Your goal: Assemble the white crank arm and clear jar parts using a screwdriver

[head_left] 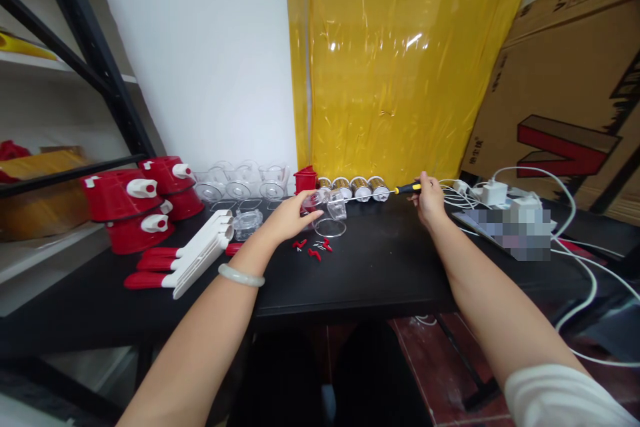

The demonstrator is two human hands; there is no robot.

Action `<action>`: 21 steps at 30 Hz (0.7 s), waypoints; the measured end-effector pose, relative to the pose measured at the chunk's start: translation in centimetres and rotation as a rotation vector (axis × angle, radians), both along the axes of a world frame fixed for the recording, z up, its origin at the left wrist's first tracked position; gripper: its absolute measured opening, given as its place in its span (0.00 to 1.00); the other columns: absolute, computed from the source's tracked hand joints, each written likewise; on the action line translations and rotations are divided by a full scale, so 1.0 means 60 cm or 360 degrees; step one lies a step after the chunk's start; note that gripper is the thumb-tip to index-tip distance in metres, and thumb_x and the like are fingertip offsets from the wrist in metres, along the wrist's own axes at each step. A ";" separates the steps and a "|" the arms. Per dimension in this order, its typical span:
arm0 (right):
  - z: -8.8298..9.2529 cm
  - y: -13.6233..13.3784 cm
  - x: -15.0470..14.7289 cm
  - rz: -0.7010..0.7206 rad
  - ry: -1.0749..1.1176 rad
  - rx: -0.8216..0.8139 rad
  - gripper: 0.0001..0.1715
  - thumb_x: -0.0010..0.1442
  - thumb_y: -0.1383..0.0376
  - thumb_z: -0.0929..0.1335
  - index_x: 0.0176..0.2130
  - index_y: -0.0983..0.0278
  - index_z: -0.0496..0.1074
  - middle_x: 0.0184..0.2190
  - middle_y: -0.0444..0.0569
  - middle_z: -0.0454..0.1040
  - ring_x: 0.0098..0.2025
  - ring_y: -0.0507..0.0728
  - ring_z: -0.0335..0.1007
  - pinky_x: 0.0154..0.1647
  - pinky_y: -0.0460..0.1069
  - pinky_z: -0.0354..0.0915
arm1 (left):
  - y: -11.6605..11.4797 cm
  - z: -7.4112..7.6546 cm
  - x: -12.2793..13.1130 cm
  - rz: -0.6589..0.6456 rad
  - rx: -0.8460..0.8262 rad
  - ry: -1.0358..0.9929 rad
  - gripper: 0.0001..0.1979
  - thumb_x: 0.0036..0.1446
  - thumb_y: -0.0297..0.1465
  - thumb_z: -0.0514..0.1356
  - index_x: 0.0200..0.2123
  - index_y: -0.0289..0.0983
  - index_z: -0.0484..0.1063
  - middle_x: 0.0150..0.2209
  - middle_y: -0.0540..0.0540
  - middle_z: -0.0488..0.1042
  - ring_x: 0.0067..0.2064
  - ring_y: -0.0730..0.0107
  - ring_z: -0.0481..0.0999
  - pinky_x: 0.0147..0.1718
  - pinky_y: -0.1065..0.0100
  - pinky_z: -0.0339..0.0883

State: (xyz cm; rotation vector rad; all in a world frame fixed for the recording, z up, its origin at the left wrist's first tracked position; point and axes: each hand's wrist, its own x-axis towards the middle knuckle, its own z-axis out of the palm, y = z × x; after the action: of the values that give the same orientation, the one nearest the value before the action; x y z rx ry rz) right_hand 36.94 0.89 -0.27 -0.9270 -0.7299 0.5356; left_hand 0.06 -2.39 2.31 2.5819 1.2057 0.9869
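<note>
My left hand (pixel 295 215) is closed around a clear plastic part (pixel 336 205) above the black table. In my right hand (pixel 429 199) is a yellow-and-black screwdriver (pixel 409 187), its long shaft pointing left with the tip at the clear part. Just below the part lies a clear ring (pixel 330 227). Small red pieces (pixel 315 255) and some tiny metal bits rest on the table nearer to me. Behind my left hand stands a red plastic container (pixel 305 179), and several metallic cylinders (pixel 360 188) line up beside it.
At the left are stacked red housings (pixel 123 197) and white pieces with red handles (pixel 200 253). Clear cups (pixel 245 180) stand along the wall. White cables and adapters (pixel 494 193) lie right, beside a blurred flat object. A cardboard box (pixel 560 93) leans behind.
</note>
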 end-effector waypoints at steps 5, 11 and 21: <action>0.002 -0.003 0.000 0.0167 0.0209 0.0043 0.20 0.61 0.49 0.59 0.32 0.60 0.66 0.15 0.38 0.63 0.12 0.49 0.59 0.13 0.44 0.59 | 0.000 0.000 0.000 0.0002 0.0002 -0.0012 0.30 0.60 0.46 0.59 0.62 0.40 0.63 0.57 0.39 0.73 0.56 0.52 0.74 0.56 0.54 0.65; 0.005 -0.005 -0.004 0.0211 0.0172 0.0088 0.16 0.59 0.50 0.64 0.33 0.60 0.64 0.14 0.35 0.61 0.11 0.47 0.56 0.16 0.44 0.62 | 0.000 0.000 0.001 0.0017 0.0000 -0.0007 0.30 0.60 0.46 0.59 0.62 0.40 0.63 0.57 0.40 0.73 0.56 0.52 0.74 0.56 0.54 0.66; 0.008 -0.006 -0.003 0.0304 0.0304 -0.0105 0.24 0.61 0.43 0.57 0.33 0.59 0.61 0.15 0.38 0.65 0.13 0.50 0.59 0.17 0.47 0.64 | -0.002 0.001 0.001 0.0018 -0.0006 -0.0003 0.30 0.60 0.46 0.59 0.62 0.41 0.63 0.57 0.40 0.73 0.56 0.53 0.74 0.56 0.54 0.66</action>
State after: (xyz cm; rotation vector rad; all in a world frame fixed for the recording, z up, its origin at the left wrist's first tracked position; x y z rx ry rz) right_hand 36.73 0.56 0.20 -0.8577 -0.6336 0.8099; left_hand 0.11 -2.51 2.39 2.5740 1.2217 0.9878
